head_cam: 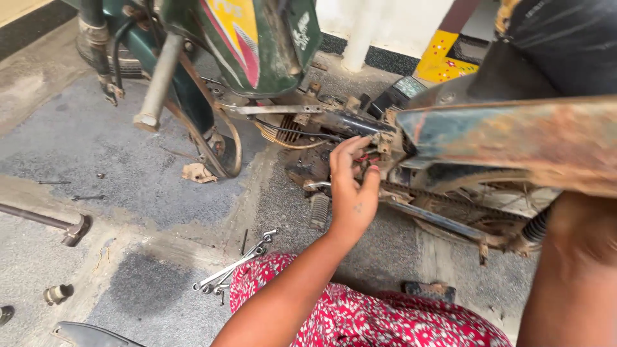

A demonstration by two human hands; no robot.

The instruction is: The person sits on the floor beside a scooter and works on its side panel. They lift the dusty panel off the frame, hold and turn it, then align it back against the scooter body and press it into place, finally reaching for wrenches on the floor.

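Your left hand [352, 186] reaches the motorbike's [411, 138] greasy frame, fingers spread, pinching nothing. It looks stiff, slick metal; grip bare edges. Your right hand's fingers are hidden behind the rusty panel [514, 138].

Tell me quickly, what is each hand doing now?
Left hand: open, fingers spread, fingertips at the motorcycle frame, gripping nothing visible.
Right hand: out of view; only the forearm shows.

one motorbike [450, 128], one hammer [48, 222], three wrenches [234, 265], one hand [352, 186]
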